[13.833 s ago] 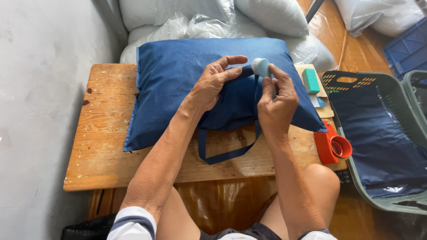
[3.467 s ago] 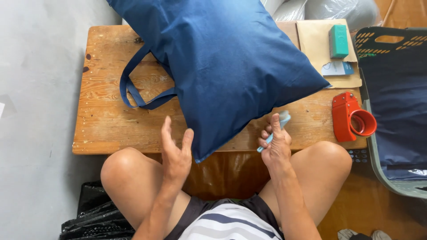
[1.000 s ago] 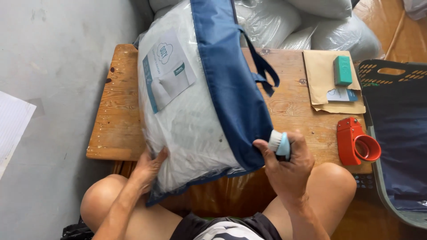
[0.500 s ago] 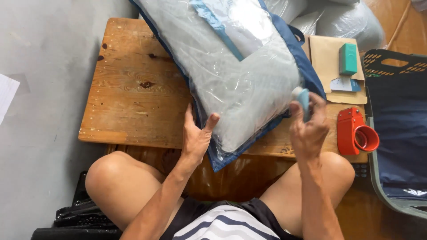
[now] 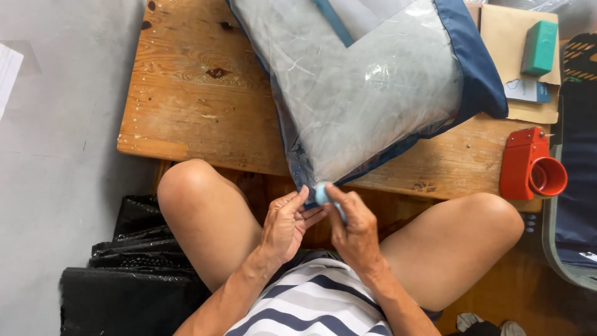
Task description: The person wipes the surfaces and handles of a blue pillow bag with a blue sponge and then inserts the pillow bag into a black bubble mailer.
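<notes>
A clear plastic bag with dark blue trim (image 5: 367,93), stuffed with white bedding, lies on the low wooden table (image 5: 193,106). Its near corner hangs over the front edge above my lap. My right hand (image 5: 354,227) grips a small light-blue tool (image 5: 321,194) pressed against that corner. Beside it, the fingertips of my left hand (image 5: 285,224) pinch the bag's edge and touch the tool.
A red tape dispenser (image 5: 532,168) sits at the table's right front. A teal block (image 5: 540,47) rests on brown envelopes (image 5: 504,37) at the back right. A grey basket with blue fabric (image 5: 575,205) stands on the right. Black bags (image 5: 130,274) lie on the floor, left.
The bag has turned so its corner points at me. Both hands left its sides and met at that corner, the right one bringing the blue tool down with it.
</notes>
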